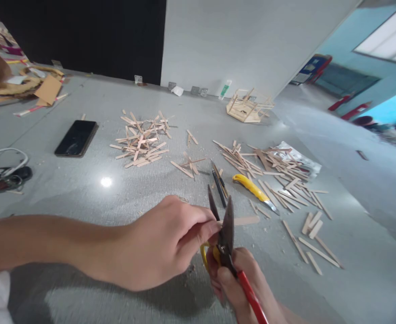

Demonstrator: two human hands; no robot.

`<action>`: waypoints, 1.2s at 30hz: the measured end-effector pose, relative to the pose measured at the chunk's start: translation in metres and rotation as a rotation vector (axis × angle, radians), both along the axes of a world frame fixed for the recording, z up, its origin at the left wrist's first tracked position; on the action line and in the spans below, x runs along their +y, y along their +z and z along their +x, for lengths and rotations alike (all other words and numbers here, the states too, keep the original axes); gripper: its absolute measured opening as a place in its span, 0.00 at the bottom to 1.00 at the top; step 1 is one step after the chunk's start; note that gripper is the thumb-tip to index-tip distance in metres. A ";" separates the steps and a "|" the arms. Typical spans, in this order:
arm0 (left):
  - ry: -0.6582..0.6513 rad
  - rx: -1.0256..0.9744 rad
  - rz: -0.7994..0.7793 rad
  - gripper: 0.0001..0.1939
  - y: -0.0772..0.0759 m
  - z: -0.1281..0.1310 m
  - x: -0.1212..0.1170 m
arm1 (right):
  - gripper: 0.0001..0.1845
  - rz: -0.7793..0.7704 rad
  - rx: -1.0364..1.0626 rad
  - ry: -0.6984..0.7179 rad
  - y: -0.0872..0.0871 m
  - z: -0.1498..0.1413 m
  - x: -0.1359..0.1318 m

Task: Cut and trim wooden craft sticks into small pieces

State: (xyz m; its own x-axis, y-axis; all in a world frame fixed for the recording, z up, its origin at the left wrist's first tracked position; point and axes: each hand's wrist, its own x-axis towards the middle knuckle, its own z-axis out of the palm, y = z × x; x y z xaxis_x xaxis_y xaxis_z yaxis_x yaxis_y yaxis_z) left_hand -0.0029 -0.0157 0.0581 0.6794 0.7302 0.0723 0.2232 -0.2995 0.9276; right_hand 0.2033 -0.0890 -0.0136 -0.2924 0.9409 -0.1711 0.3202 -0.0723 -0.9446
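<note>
My left hand (164,243) pinches one end of a flat wooden craft stick (243,221), which runs out to the right between the blades of a pair of shears (229,220). Those blades stand apart, pointing away from me. My right hand (241,274) is wrapped round the shears' handles, one red and one yellow. Just beyond the blade tips lie a black pen (219,186) and a slim pointed tool beside it. A yellow utility knife (252,186) rests to their right with its blade showing.
Loose craft sticks form a pile (144,139) at centre left and another (279,166) at right, partly over a plastic bag (301,159). A stick-built frame (248,108) stands near the back panel. At left are a phone (76,138) and a cable (24,155).
</note>
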 end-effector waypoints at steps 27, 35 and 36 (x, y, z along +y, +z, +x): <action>0.014 -0.115 -0.097 0.21 -0.006 0.006 -0.002 | 0.23 0.182 0.098 0.059 -0.001 -0.002 0.011; 0.018 -0.005 -0.008 0.19 -0.003 0.001 0.002 | 0.21 0.164 0.101 0.148 0.003 0.013 0.016; 0.023 -0.007 -0.013 0.19 -0.003 0.001 0.002 | 0.21 0.159 0.114 0.156 0.000 0.015 0.015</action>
